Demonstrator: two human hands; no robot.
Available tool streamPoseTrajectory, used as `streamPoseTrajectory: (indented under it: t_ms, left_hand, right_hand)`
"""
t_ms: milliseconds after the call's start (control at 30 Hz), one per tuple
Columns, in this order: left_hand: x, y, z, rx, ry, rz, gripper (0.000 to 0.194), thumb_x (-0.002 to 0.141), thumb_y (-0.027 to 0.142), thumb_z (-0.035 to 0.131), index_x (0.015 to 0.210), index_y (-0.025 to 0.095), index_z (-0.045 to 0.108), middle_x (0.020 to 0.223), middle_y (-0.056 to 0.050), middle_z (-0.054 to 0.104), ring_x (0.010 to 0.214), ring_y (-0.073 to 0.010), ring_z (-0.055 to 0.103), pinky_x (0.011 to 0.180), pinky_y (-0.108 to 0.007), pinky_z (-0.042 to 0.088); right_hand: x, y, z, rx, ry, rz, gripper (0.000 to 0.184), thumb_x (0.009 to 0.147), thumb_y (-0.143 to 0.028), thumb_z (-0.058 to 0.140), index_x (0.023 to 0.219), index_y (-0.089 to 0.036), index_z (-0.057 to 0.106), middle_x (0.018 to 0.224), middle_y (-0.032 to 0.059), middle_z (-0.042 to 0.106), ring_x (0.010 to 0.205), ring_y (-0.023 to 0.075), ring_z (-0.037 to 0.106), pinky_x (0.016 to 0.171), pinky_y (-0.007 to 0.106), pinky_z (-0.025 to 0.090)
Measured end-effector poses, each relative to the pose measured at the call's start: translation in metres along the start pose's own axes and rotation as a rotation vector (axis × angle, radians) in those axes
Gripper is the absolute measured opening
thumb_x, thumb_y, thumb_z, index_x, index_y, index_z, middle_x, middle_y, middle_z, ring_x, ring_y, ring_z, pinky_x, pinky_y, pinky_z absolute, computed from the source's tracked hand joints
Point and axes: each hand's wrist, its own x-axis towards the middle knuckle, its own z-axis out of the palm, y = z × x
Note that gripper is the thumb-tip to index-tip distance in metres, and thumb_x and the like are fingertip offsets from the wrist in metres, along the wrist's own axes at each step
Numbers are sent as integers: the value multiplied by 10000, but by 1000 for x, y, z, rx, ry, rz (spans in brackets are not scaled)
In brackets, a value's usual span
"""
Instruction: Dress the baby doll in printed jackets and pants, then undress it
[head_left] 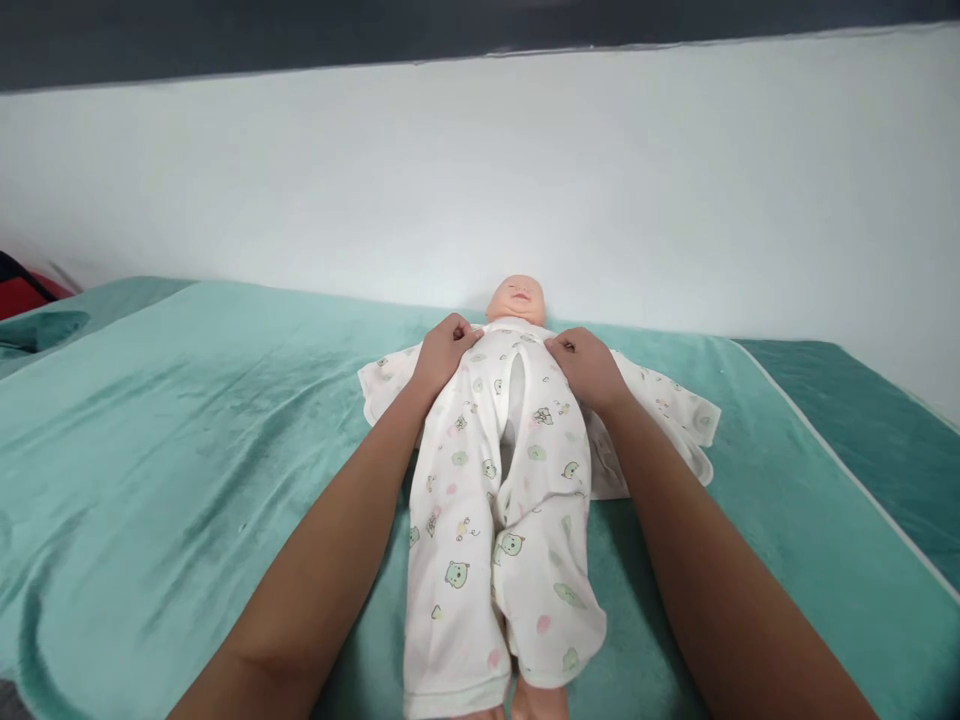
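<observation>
A baby doll (517,297) lies on its back, its head toward the wall and its feet toward me. White patterned baby pants (457,530) cover its legs and reach up over its torso, with a split down the middle. Under them a matching baby top (667,405) spreads out to both sides. My left hand (448,352) is closed on the left side of the pants' waistband, fingers pinched. On the opposite side my right hand (586,365) pinches the waistband too. The doll's arms are hidden in or under the cloth.
A teal blanket (187,430) lies wrinkled beneath the doll. Behind it rises a white wall (480,180) with a dark band along the top. A red and black item (26,290) is at the far left edge. Darker teal cloth (847,410) lies at the right.
</observation>
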Motion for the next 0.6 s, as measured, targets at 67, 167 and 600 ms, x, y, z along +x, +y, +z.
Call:
streamPoseTrajectory:
  t_ms: [67,167,600]
  left_hand:
    - [0,0,1,2,2,23,198,838,282,625,707,217,491,643,55,498,652,-136,466,670,-283,350]
    - [-3,0,3,-11,46,33,173,832,273,626,731,220,496,661,54,520,674,-137,498,688,-279,368]
    - [-49,-12,-15,-55,-11,-82,48,727,231,576,747,201,608,716,23,615,749,-159,562,734,-291,444]
  right_hand:
    - [2,3,3,-20,-2,17,267,884,-344,521,644,-228,532,786,43,588,794,208,528,796,372,440]
    - [-1,4,3,20,20,23,248,889,-366,526,688,-226,567,858,52,608,823,212,539,833,387,448]
    - [-42,-6,-5,186,174,131,199,782,-306,595,896,-227,738,924,52,676,861,219,598,880,421,479]
